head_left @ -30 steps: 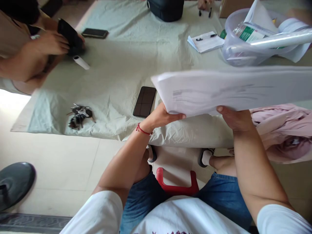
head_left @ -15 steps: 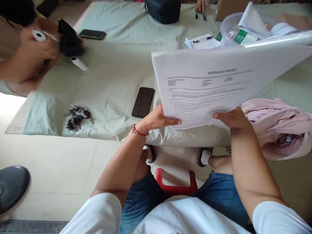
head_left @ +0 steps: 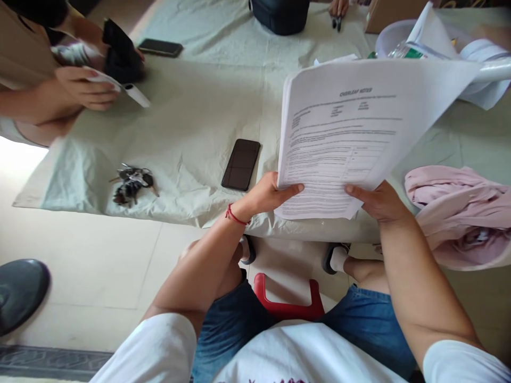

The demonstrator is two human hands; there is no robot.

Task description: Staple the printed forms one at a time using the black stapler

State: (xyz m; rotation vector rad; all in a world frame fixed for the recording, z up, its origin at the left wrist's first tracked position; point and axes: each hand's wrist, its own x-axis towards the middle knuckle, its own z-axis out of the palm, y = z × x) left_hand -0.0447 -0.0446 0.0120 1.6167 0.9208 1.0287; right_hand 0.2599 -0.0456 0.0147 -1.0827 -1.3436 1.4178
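Held up over the near edge of the tabletop (head_left: 191, 133): a sheaf of printed papers (head_left: 351, 133), pinched along its bottom edge by both hands. Left hand (head_left: 269, 194) closed on the lower left corner, thumb on the printed face, fingers hidden behind; right hand (head_left: 377, 202) closed on the lower right part the same way, thumb on top. Both about equally near, each grip on its own corner, no gap between skin and sheet. From the two grips, up and away toward the far side of the tabletop, long axis leaning a little to the right, top right corner reaching toward a clear plastic tub (head_left: 403, 37). White sheets, several stacked with edges slightly fanned at the left, black text in lines and a bold heading near the top, bottom edge a little curled. Just left of the left grip, flat on the pale cloth, a dark phone (head_left: 241, 164); farther left, a bunch of keys (head_left: 131, 185). Right of the right grip, a crumpled pink cloth (head_left: 459, 213). Far left and well apart, another person's hand (head_left: 85, 88) on a small white roll (head_left: 136, 96).
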